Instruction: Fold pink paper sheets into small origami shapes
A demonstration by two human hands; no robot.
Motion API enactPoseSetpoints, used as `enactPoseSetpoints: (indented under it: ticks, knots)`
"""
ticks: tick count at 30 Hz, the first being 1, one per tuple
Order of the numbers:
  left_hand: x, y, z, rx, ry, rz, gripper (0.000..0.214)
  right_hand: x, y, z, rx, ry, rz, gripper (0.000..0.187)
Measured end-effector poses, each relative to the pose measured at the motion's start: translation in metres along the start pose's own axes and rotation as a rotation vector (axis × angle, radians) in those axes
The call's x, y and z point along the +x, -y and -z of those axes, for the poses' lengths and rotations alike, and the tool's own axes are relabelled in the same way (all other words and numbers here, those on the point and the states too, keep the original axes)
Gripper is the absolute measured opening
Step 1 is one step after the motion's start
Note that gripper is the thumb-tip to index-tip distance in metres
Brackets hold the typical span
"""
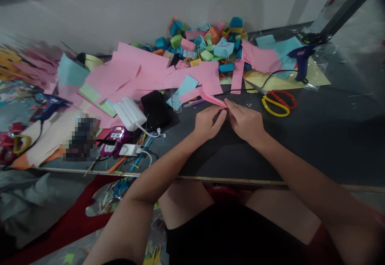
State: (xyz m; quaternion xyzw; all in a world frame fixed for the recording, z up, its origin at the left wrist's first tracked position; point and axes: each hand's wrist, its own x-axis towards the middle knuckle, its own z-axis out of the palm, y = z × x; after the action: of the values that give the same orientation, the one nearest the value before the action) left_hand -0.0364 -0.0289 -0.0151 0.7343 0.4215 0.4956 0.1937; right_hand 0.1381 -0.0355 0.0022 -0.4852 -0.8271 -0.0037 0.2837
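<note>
My left hand (pixel 208 121) and my right hand (pixel 245 121) meet over the dark table (pixel 315 144), fingers pinched together on one end of a pink paper strip (pixel 210 97). The strip runs up and to the left from my fingertips toward a heap of pink paper sheets (pixel 144 74). Both hands rest low on the tabletop, thumbs and forefingers pressed on the paper.
Red-and-yellow scissors (pixel 278 102) lie just right of my hands. A blue glue gun (pixel 302 60) stands at the back right on yellow paper. A pile of coloured paper boxes (pixel 207 42) sits at the back. A white power bank (pixel 130 114), black pouch (pixel 155 110) and cables lie left.
</note>
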Motion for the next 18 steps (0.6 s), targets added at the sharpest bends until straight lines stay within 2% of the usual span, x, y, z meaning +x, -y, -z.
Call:
enactPoseSetpoints:
  ticks: [2, 4, 6, 8, 9, 13, 18]
  knots:
    - [0.007, 0.006, 0.001, -0.102, -0.091, 0.186, 0.035, 0.003, -0.004, 0.002, 0.107, 0.026, -0.101, 0.041]
    - [0.015, 0.013, 0.001, -0.286, -0.186, 0.337, 0.052, 0.006, -0.007, 0.004, 0.294, 0.053, -0.187, 0.037]
    - [0.020, 0.018, 0.001, -0.483, -0.086, 0.401, 0.048, 0.008, -0.008, 0.005, 0.547, 0.108, -0.242, 0.038]
    - [0.021, 0.019, -0.001, -0.610, 0.044, 0.434, 0.041, 0.008, -0.007, 0.004, 0.768, 0.174, -0.292, 0.041]
    - [0.020, 0.018, -0.002, -0.653, 0.071, 0.446, 0.039, 0.008, -0.006, 0.004, 0.842, 0.198, -0.323, 0.044]
    - [0.016, 0.012, -0.007, -0.777, -0.035, 0.517, 0.037, 0.009, -0.007, -0.001, 0.966, 0.230, -0.418, 0.048]
    - [0.016, 0.010, -0.008, -0.852, -0.101, 0.619, 0.042, 0.009, -0.011, -0.002, 0.930, 0.243, -0.405, 0.033]
